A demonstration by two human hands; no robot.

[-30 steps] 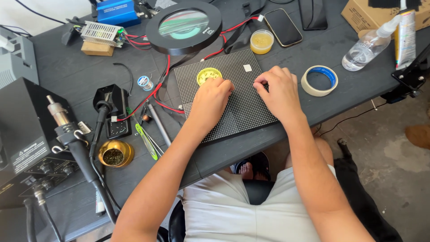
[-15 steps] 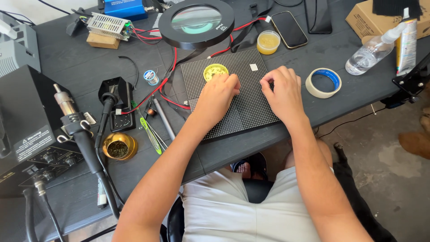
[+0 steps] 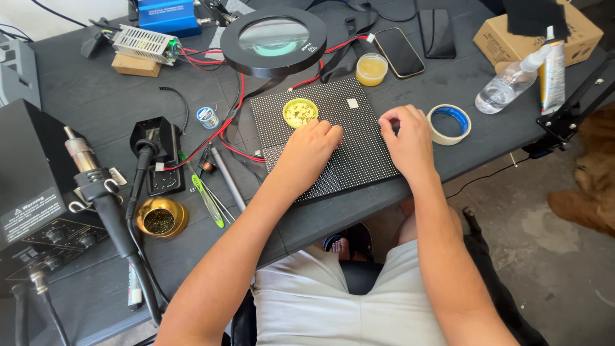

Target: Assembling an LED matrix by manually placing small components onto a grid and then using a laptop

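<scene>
A black square panel covered in a grid of small dots (image 3: pixel 349 163) lies on the dark table in front of me. My left hand (image 3: pixel 312 148) rests on it with fingers curled, knuckles next to a small round yellow tin (image 3: pixel 300 112) that sits on the panel. My right hand (image 3: pixel 407 134) presses on the panel's right edge, fingers bent down. A small white square (image 3: pixel 352 102) lies on the panel near its far edge. Whether either hand pinches anything is hidden.
A round black magnifier lamp (image 3: pixel 274 38) stands behind the panel. Roll of tape (image 3: pixel 450 124), phone (image 3: pixel 399 51), yellow jar (image 3: pixel 371 68), clear bottle (image 3: pixel 509 83) and cardboard box (image 3: pixel 535 35) at right. Soldering station (image 3: pixel 38 198), brass tip cleaner (image 3: pixel 160 218), tweezers (image 3: pixel 208 198) at left.
The view has shifted slightly. My right hand has curled its fingers more tightly at the panel's right edge; my left hand stays beside the yellow tin.
</scene>
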